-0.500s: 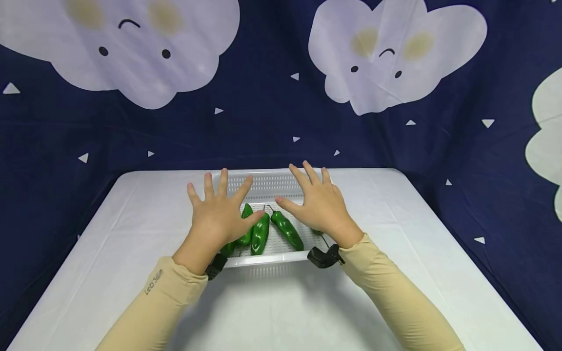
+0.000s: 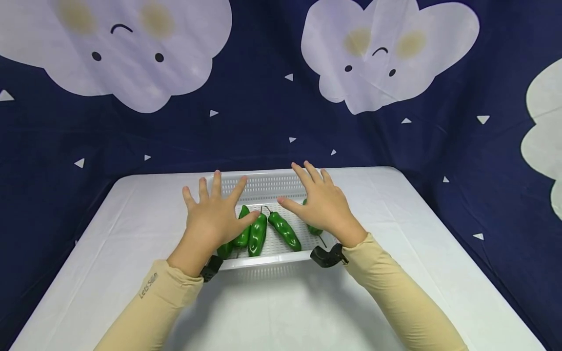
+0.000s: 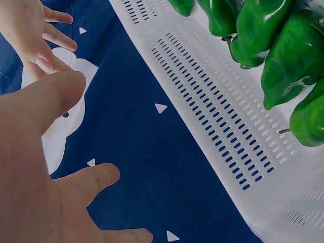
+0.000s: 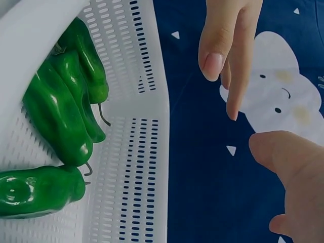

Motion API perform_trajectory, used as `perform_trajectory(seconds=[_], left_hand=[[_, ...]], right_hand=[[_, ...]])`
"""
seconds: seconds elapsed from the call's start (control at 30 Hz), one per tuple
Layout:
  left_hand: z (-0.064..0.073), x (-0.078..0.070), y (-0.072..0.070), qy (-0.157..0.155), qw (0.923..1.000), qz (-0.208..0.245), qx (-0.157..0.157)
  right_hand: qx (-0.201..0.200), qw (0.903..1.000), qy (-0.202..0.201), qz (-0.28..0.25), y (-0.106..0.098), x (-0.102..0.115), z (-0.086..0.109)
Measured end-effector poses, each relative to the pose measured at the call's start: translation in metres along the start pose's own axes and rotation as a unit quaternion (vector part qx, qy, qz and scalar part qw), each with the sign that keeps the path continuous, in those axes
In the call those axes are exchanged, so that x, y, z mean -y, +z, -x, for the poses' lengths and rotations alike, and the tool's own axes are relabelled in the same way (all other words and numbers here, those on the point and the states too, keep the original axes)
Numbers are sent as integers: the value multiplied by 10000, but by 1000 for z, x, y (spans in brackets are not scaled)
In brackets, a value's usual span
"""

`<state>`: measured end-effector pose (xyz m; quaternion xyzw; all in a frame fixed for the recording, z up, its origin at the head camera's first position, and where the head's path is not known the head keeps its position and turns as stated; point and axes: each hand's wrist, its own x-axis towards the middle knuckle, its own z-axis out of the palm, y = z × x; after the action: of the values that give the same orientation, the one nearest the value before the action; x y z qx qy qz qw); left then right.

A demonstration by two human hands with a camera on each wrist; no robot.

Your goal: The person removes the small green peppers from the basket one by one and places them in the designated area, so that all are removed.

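Observation:
Several green peppers (image 2: pixel 284 231) lie in a white perforated plastic basket (image 2: pixel 263 264) on the table. Over the basket's left side, my left hand (image 2: pixel 212 219) hovers with its fingers spread and nothing held. My right hand (image 2: pixel 325 207) is spread the same way above the basket's right side, also without anything in it. Part of a pepper (image 2: pixel 314 230) at the right is covered by that hand. In the left wrist view, peppers (image 3: pixel 293 58) show inside the basket, apart from the left fingers. The right wrist view shows peppers (image 4: pixel 61 116) beyond the basket wall, clear of both hands.
A white cloth covers the table (image 2: pixel 272 312), whose far edge meets a dark blue curtain (image 2: pixel 263 122) printed with clouds and small triangles. Black wrist cameras (image 2: pixel 327 256) are strapped under both wrists, close to the basket's front rim.
The head view has shifted slightly. My left hand sits a little further left, and more of the pepper beside my right hand shows. Both hands stay spread, and the peppers lie as before.

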<state>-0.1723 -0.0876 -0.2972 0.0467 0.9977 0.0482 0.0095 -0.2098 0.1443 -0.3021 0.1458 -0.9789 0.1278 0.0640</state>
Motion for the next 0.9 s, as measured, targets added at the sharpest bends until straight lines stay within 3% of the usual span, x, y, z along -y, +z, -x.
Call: perform_trajectory(seconds=[0.23,0.43,0.63,0.9], left_hand=[[0,2,1,-13,10000,56,-45],[0,6,3,24,9999,119,-76],[-3,12,0,352,9983,429,-165],[-7,22,-10,672,9908,1086,-456]], right_hand=[[-65,10000,-5,-62,0,-8,2],[-230,9989,59,-410,0,-28,12],[-207,9948,368,-925,5,-58,27],[65,9871,742,-1415,21,-89,47]])
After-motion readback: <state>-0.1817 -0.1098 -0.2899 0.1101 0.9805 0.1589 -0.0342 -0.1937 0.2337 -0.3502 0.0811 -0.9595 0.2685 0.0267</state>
